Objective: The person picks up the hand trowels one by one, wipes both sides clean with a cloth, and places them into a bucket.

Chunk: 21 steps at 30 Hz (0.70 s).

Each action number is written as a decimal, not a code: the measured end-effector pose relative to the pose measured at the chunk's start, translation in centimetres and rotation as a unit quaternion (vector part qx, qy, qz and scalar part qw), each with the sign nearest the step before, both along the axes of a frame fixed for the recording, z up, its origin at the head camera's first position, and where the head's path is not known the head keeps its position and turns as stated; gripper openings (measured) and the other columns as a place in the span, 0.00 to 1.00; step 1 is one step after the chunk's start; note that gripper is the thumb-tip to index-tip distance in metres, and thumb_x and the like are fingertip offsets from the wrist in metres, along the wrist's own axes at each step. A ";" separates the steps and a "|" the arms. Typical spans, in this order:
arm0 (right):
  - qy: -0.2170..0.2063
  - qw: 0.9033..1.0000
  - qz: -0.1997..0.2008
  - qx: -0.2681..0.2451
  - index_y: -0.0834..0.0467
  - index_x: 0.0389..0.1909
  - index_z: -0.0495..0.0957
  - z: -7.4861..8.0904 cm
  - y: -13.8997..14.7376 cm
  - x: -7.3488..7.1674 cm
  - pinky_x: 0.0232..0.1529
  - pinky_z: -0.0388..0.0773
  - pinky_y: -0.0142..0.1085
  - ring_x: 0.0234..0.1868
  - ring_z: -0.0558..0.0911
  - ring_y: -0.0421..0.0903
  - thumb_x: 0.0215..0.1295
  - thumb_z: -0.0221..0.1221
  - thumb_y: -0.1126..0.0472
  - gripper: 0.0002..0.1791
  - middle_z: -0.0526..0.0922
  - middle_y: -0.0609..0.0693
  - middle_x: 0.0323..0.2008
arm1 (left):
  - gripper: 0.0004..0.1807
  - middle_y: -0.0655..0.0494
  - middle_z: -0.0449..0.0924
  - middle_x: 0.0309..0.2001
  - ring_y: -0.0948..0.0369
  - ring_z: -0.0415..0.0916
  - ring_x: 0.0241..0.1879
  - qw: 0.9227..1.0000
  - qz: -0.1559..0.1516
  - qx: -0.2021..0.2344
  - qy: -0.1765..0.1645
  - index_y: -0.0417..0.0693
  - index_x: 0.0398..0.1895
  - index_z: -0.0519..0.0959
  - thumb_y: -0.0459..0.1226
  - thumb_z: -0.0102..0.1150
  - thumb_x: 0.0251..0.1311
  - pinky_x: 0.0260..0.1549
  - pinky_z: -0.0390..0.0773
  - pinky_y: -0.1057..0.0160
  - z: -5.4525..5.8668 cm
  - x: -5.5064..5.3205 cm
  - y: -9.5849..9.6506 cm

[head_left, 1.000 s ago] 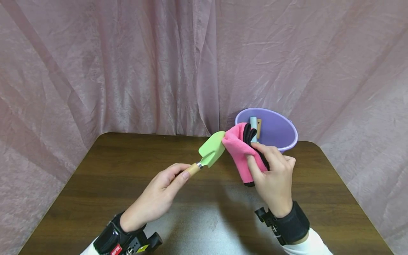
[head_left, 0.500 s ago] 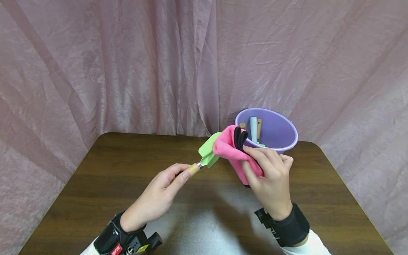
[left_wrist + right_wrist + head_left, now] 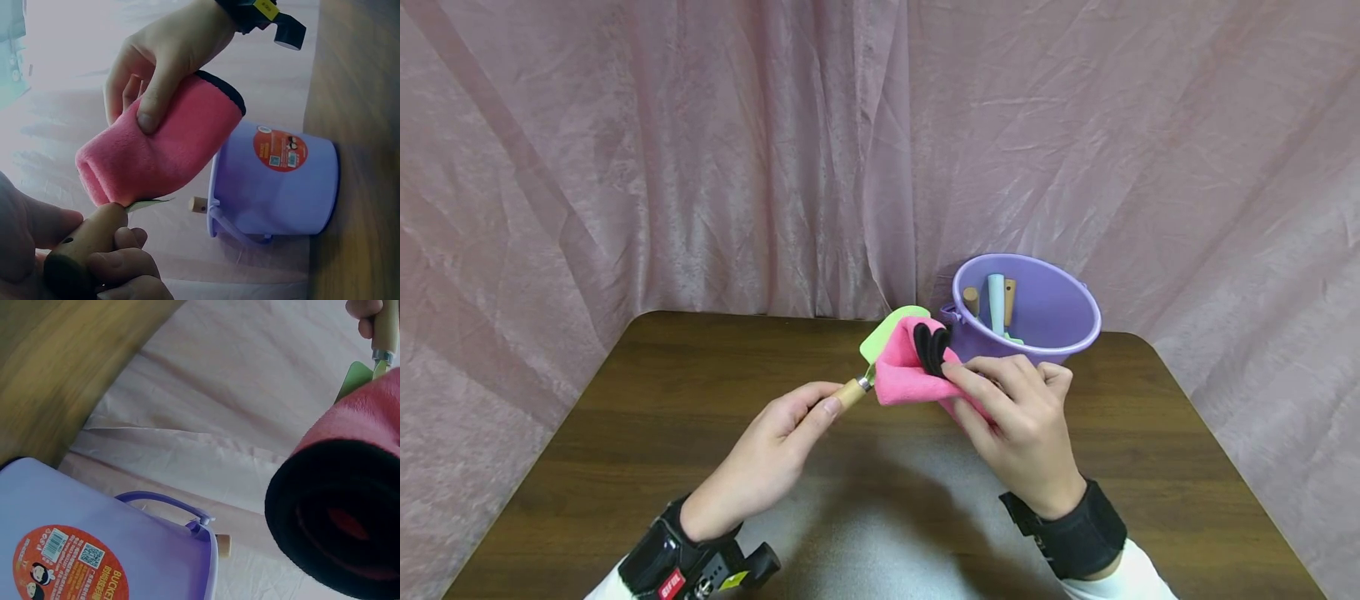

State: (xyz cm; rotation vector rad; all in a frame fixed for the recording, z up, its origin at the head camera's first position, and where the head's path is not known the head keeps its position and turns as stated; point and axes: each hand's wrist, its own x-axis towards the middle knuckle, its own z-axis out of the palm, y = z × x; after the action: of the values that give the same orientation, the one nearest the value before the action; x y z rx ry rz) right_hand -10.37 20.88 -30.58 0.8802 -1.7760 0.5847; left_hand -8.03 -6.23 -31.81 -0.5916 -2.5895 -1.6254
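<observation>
My left hand (image 3: 767, 450) holds a small garden trowel (image 3: 883, 332) by its wooden handle, with the light green blade pointing up and away. The fingers of my right hand (image 3: 1022, 425) pinch a folded pink cloth (image 3: 898, 379) with black edging. That cloth lies over the blade near the metal collar and hides part of it. In the left wrist view, the pink cloth (image 3: 156, 144) hangs just above the trowel handle (image 3: 90, 240), and only a thin sliver of blade shows. The right wrist view shows the cloth's black rim (image 3: 281, 494) as a round opening.
A purple bucket (image 3: 1060, 308) stands at the table's back right, just beyond my right hand. Inside it are a light blue handle (image 3: 996, 302) and two wooden handles, one of them a flat wooden handle (image 3: 1010, 302). A pink curtain (image 3: 775, 167) hangs behind the brown table (image 3: 715, 367).
My right hand has moved left with the cloth, which now covers more of the blade toward the handle. More of the bucket shows. My left hand has barely moved.
</observation>
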 end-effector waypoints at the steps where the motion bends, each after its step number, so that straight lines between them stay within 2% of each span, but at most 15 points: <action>1: 0.004 1.000 0.002 0.006 0.55 0.44 0.87 0.1 -0.1 0.0 0.35 0.53 0.50 0.32 0.77 0.48 0.57 0.67 0.62 0.12 0.84 0.50 0.36 | 0.16 0.59 0.75 0.38 0.59 0.70 0.39 1.000 0.000 0.001 -0.001 0.53 0.54 0.80 0.47 0.46 0.76 0.40 0.71 0.58 0.0 0.0 0.0; 6: 0.018 0.999 0.015 0.030 0.54 0.44 0.87 0.3 -0.2 0.0 0.35 0.54 0.51 0.33 0.78 0.50 0.64 0.63 0.61 0.09 0.84 0.50 0.36 | 0.14 0.54 0.72 0.32 0.58 0.67 0.32 1.000 -0.006 0.020 -0.018 0.52 0.50 0.80 0.46 0.46 0.77 0.32 0.69 0.62 0.2 -0.1 0.0; 11: 0.020 0.998 0.033 0.048 0.53 0.44 0.87 0.3 -0.2 0.1 0.36 0.54 0.51 0.35 0.78 0.51 0.69 0.60 0.60 0.09 0.84 0.51 0.37 | 0.15 0.54 0.74 0.33 0.57 0.71 0.34 0.999 -0.009 0.038 -0.035 0.49 0.50 0.80 0.45 0.46 0.77 0.33 0.71 0.63 0.4 -0.1 0.0; 15: 0.026 0.998 0.030 0.048 0.52 0.43 0.87 0.4 -0.2 0.1 0.36 0.54 0.52 0.36 0.78 0.51 0.70 0.59 0.59 0.09 0.84 0.51 0.38 | 0.15 0.54 0.74 0.34 0.58 0.70 0.34 0.998 -0.016 0.045 -0.036 0.46 0.51 0.80 0.44 0.46 0.77 0.32 0.71 0.64 0.5 0.0 0.0; 21: 0.026 0.999 0.013 0.029 0.54 0.43 0.87 0.5 -0.1 0.1 0.37 0.54 0.53 0.35 0.78 0.51 0.68 0.61 0.59 0.09 0.85 0.52 0.38 | 0.14 0.54 0.73 0.32 0.60 0.67 0.29 0.998 -0.014 0.038 -0.039 0.49 0.49 0.80 0.44 0.45 0.77 0.25 0.67 0.65 0.4 0.0 0.0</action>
State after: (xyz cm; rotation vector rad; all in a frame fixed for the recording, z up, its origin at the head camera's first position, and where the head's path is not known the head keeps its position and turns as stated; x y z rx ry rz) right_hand -10.23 20.77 -30.08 0.9509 -1.7450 0.5248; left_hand -8.04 -6.19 -31.43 -0.5732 -2.5707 -1.7813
